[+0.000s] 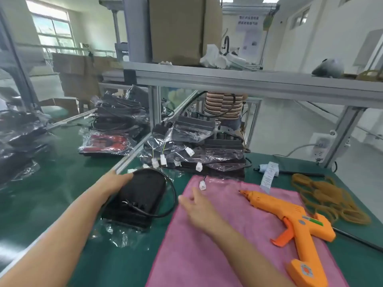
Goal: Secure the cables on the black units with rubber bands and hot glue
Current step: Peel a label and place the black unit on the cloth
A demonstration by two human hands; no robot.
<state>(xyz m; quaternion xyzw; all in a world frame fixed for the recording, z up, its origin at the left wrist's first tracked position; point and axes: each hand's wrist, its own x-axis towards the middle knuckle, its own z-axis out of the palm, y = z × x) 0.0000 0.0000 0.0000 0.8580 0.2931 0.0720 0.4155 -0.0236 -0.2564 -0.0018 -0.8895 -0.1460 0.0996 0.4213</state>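
Observation:
A black unit [138, 198] lies on the green mat, partly in a clear plastic bag, with its black cable [171, 195] looping off its right side. My left hand [116, 181] grips the unit's far left edge. My right hand [196, 206] hovers over the pink cloth [228, 245] just right of the unit, fingers relaxed and holding nothing. An orange hot glue gun [294, 220] lies on the cloth's right part. A heap of tan rubber bands [327, 195] sits on the mat to the right of the cloth.
A stack of bagged black units [199, 146] with white connectors stands behind the cloth. More bagged units [116, 121] pile up at the left beyond a metal rail. A strip of white labels [269, 175] lies nearby. An aluminium shelf frame [248, 81] spans overhead, and a person sits behind it.

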